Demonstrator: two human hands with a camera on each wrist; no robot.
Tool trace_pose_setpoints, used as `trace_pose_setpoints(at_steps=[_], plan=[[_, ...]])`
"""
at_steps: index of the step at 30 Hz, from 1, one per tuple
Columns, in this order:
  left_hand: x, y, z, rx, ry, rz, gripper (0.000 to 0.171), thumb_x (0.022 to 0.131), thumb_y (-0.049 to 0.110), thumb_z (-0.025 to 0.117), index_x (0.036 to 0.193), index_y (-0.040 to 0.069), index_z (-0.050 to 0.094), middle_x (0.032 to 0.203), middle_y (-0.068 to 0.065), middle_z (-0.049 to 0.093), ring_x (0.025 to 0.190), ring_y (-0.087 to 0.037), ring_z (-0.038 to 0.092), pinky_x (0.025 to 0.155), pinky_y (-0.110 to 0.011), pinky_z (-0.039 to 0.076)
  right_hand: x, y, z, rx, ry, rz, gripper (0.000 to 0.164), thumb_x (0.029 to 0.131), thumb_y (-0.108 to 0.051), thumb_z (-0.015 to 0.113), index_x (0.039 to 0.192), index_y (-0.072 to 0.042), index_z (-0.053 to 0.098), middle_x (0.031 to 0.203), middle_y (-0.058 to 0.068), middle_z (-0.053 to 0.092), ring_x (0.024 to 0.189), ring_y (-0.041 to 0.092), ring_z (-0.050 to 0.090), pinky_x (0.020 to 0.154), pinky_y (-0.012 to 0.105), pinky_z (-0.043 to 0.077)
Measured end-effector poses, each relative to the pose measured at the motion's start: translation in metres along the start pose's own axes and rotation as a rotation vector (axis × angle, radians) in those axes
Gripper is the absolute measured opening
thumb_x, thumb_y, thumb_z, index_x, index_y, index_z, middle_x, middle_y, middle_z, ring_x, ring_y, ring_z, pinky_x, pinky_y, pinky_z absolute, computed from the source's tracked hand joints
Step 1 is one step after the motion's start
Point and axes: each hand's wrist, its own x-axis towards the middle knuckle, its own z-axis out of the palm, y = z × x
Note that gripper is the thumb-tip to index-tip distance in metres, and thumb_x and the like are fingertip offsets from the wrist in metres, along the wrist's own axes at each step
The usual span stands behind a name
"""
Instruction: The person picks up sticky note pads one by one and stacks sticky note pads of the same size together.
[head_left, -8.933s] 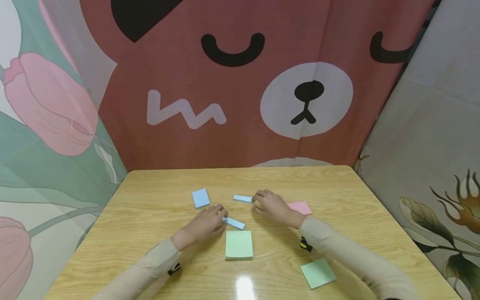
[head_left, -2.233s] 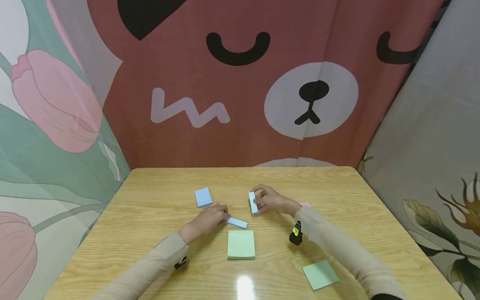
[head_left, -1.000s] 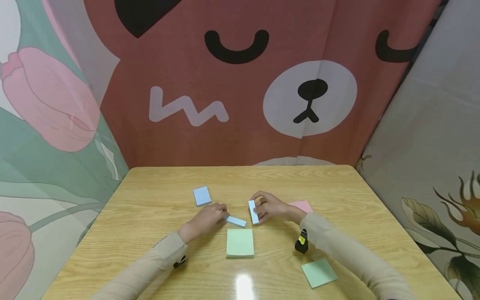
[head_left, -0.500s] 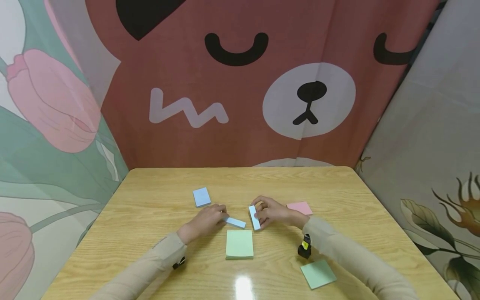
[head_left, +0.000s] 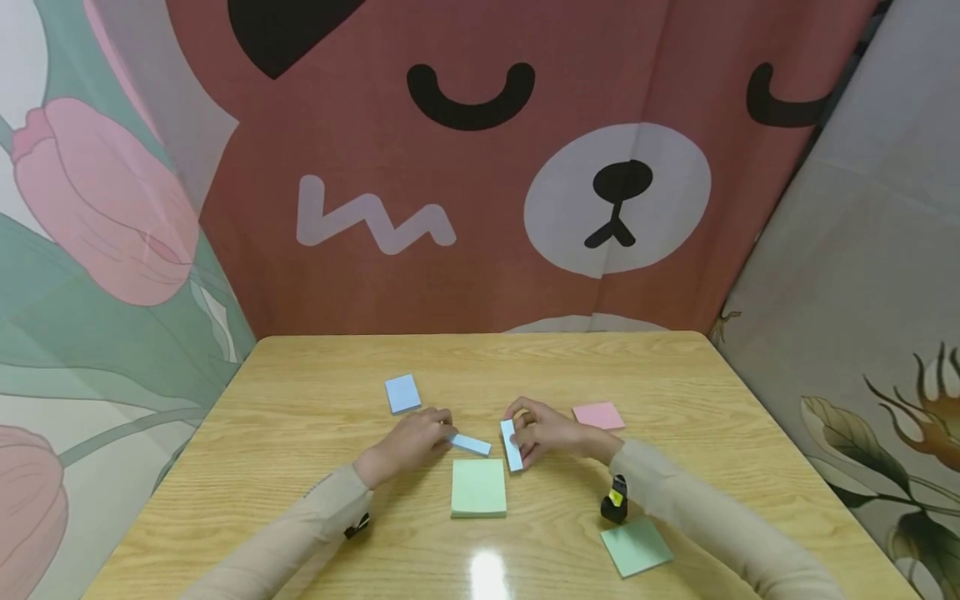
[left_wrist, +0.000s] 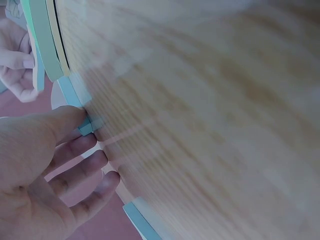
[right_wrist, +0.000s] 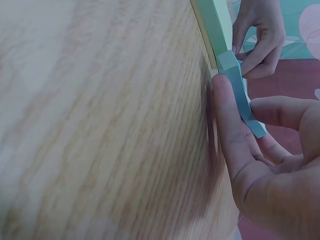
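My left hand [head_left: 411, 443] pinches the left end of a narrow light-blue sticky note pad [head_left: 472, 446] lying on the table. The left wrist view shows thumb and index finger at its end. Between the thumb and fingers of my right hand [head_left: 547, 431] is a second narrow blue sticky note pad [head_left: 512, 446], turned nearly lengthwise. The right wrist view shows this held pad [right_wrist: 240, 95] slightly bent. Just in front of both blue pads sits a thick square green sticky note pad [head_left: 478, 489]; the right-hand pad's near end is beside its far right corner.
On the wooden table [head_left: 300, 467], a blue square pad [head_left: 402, 393] lies at the back left. A pink pad [head_left: 598, 415] is behind my right wrist. Another green pad [head_left: 636, 547] lies near my right forearm. Printed cloths hang behind and on both sides.
My right hand has picked up its narrow blue pad, turned it lengthwise and brought it nearer the thick green pad. My left hand has stayed almost still on the other pad.
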Motion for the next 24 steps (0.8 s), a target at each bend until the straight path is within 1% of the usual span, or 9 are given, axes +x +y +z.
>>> trace_pose_setpoints(at_steps=[5, 12, 19, 24], plan=[[0.0, 0.0, 0.0, -0.003, -0.012, -0.008, 0.012, 0.08, 0.014, 0.065, 0.091, 0.013, 0.068, 0.091, 0.001, 0.057, 0.079, -0.013, 0.05, 0.065, -0.026, 0.044, -0.005, 0.0, 0.002, -0.02, -0.001, 0.007, 0.038, 0.085, -0.005, 0.055, 0.118, -0.002, 0.036, 0.092, 0.021, 0.045, 0.07, 0.035, 0.059, 0.063, 0.047, 0.049], [0.0, 0.0, 0.001, 0.007, -0.01, -0.009, 0.011, 0.08, 0.014, 0.065, 0.091, 0.013, 0.069, 0.091, 0.002, 0.057, 0.079, -0.013, 0.05, 0.066, -0.026, 0.044, -0.012, 0.0, 0.006, -0.004, -0.023, -0.001, 0.035, 0.084, 0.001, 0.053, 0.114, 0.001, 0.035, 0.09, 0.022, 0.045, 0.07, 0.036, 0.059, 0.064, 0.048, 0.049], [0.0, 0.0, 0.001, 0.007, -0.014, -0.015, 0.011, 0.08, 0.014, 0.065, 0.091, 0.013, 0.069, 0.091, 0.002, 0.057, 0.079, -0.013, 0.05, 0.066, -0.027, 0.044, -0.019, 0.002, 0.008, 0.018, -0.056, -0.004, 0.034, 0.084, -0.001, 0.053, 0.113, 0.001, 0.034, 0.09, 0.022, 0.045, 0.071, 0.038, 0.059, 0.064, 0.049, 0.049], [0.001, 0.0, 0.001, 0.007, -0.025, -0.024, 0.012, 0.081, 0.016, 0.064, 0.092, 0.014, 0.068, 0.092, 0.002, 0.057, 0.08, -0.013, 0.049, 0.068, -0.027, 0.044, -0.022, 0.003, 0.01, 0.008, -0.07, -0.002, 0.033, 0.085, 0.0, 0.053, 0.113, 0.0, 0.035, 0.091, 0.023, 0.045, 0.072, 0.037, 0.059, 0.065, 0.048, 0.049]])
